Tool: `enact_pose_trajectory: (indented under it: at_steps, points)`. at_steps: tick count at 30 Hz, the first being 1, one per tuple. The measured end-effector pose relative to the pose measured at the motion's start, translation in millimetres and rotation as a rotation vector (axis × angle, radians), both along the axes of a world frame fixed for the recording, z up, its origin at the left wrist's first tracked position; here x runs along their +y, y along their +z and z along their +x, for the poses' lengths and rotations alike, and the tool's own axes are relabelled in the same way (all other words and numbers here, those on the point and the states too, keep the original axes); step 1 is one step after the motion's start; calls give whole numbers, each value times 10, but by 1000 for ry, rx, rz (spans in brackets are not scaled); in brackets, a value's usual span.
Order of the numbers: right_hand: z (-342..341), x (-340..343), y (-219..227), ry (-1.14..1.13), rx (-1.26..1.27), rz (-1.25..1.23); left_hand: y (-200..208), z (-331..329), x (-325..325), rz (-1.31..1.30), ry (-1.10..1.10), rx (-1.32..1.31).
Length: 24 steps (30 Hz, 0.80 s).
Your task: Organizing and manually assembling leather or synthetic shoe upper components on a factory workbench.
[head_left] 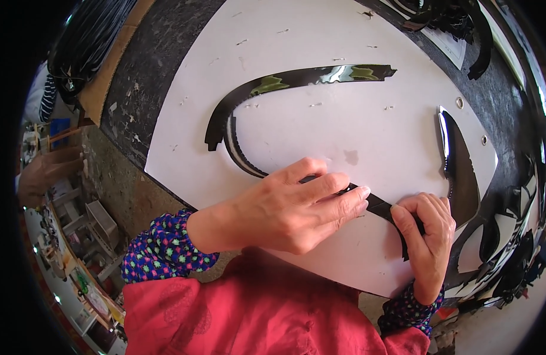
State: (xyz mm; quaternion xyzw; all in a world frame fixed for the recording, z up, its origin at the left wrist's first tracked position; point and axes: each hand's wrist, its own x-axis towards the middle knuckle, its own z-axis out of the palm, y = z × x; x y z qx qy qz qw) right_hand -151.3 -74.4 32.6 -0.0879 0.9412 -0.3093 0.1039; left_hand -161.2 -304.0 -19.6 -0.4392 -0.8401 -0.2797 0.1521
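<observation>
A narrow black curved strip [379,207] lies low over the white board [344,136]. My left hand [291,207] is closed on its middle, thumb hidden beneath the fingers. Farther right, my right hand [427,228] pinches the strip between thumb and bent fingers, and a short dark end hangs down beside the thumb. To the left of my left hand a curved stretch with a pale edge and small teeth [240,154] shows; whether it is the same piece is hidden. Beyond both hands rests a glossy black curved strip [302,78] with notched ends.
A dark curved piece with a shiny edge [462,168] sits at the board's right. Metal eyelets [460,102] are set there. Several black and white cut pieces [510,236] crowd the right side. A dark bundle [92,41] is at the far left, beside brown cardboard [116,65].
</observation>
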Motion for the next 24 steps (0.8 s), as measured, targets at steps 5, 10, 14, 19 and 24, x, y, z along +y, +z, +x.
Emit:
enact_pose_trajectory:
  at_steps: [5,10,14,19,24]
  points:
    - [-4,-1,1,11,5,4,-13,7,13,11,15,17]
    - [-3,3,-3,12,6,5,-6,7,19,8,11,10]
    - [-6,-8,-9,9,24,6,-1,3,23,5,11,11]
    - [1,-23,-11,11,29,18,5,8,19,0,13,7]
    - [9,-14,-9,8,24,23,12,2,15,-10,5,7]
